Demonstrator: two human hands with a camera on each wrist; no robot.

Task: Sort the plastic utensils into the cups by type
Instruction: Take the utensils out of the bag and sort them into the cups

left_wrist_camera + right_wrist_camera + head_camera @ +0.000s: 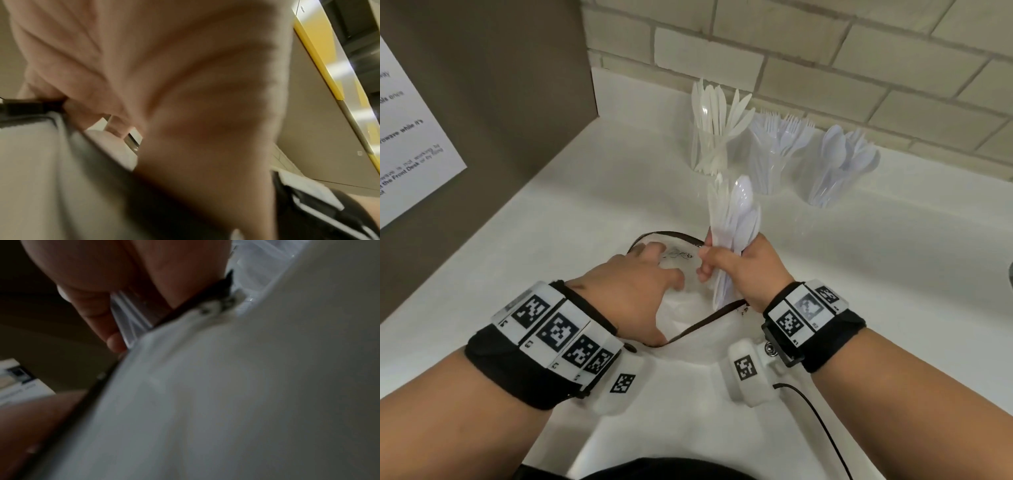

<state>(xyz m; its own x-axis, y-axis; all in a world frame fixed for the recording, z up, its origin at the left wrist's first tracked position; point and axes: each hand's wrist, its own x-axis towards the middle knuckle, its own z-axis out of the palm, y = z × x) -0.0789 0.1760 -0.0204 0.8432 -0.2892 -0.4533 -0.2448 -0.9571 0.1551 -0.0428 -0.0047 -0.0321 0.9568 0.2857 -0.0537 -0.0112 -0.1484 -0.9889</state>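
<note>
- Three clear plastic cups stand in a row near the back edge of the white countertop (592,192), close to the beige tiled wall (825,61).
- Far left, a white printed notice (410,144) hangs on a brown panel (500,85).
- Left hand (633,284) reaches into the open mouth of a white pouch with a dark brown zipper rim (671,236) near the counter's front edge; its fingers are spread and loosely bent, holding nothing that shows. The left wrist view is blurred, mostly palm.
- Right hand (743,270) grips a bundle of white plastic utensils (736,212) by the handles, heads up and fanned, spoon bowls on top, just above the pouch mouth. In the right wrist view the fingers (96,309) curl round clear handles beside the zipper.
- Left cup (709,150) holds white plastic knives.
- Middle cup (770,161), just beside it, holds translucent forks, tines up.
- Right cup (832,171), a little apart, holds translucent spoons.
</note>
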